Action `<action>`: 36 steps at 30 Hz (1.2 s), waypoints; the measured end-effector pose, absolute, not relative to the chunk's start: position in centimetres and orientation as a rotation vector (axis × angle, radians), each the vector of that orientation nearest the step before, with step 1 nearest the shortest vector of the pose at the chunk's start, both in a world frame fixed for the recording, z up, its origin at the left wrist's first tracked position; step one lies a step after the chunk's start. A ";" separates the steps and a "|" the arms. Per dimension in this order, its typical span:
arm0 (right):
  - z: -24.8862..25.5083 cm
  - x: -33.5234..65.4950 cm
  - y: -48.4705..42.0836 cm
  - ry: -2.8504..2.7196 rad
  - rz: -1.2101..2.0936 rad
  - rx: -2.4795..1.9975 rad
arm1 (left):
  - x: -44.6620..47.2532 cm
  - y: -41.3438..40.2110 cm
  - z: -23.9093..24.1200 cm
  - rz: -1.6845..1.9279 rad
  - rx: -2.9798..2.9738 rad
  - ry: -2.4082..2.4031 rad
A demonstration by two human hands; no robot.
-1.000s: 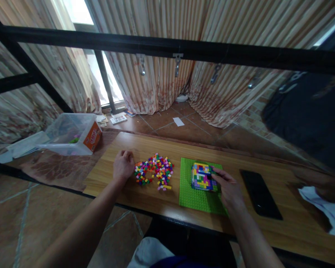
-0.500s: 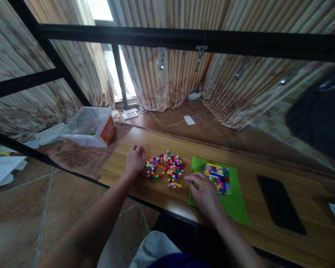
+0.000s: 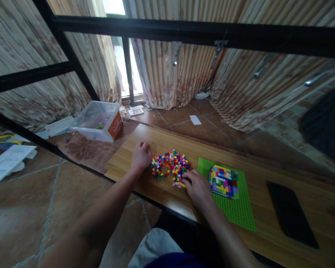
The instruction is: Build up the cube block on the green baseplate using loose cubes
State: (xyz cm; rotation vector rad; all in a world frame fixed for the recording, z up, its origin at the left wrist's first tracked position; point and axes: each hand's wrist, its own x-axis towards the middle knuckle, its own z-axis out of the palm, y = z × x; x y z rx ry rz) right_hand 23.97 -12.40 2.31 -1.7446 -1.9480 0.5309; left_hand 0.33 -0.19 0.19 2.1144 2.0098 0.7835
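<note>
Right hand [image 3: 197, 186] fingers curled together on one brick pile [image 3: 171, 166]; left hand [image 3: 141, 156] fisted beside it; one baseplate [image 3: 237, 212] right.

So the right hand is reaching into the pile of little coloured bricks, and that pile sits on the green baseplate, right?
Not quite. The head view shows the right hand at the brick pile, but the pile lies on the wooden table, left of the green baseplate.

The right hand [image 3: 197, 188] let go of the block build [image 3: 223, 181] on the green plate [image 3: 240, 214]. It moved left to the pile of little blocks [image 3: 171, 166] and touched its near edge. The build then sat just right of the grip.
</note>
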 end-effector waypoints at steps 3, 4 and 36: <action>2.5 23.9 -12.4 -1.949 0.527 -1.744 | 0.3 -0.2 0.2 0.783 2.106 2.014; 2.6 23.9 -12.5 -1.936 0.535 -1.731 | 0.3 -0.2 0.2 0.782 2.102 2.016; 3.3 35.2 -15.1 -1.494 -0.085 -2.021 | -0.1 0.3 -0.4 0.808 2.171 2.030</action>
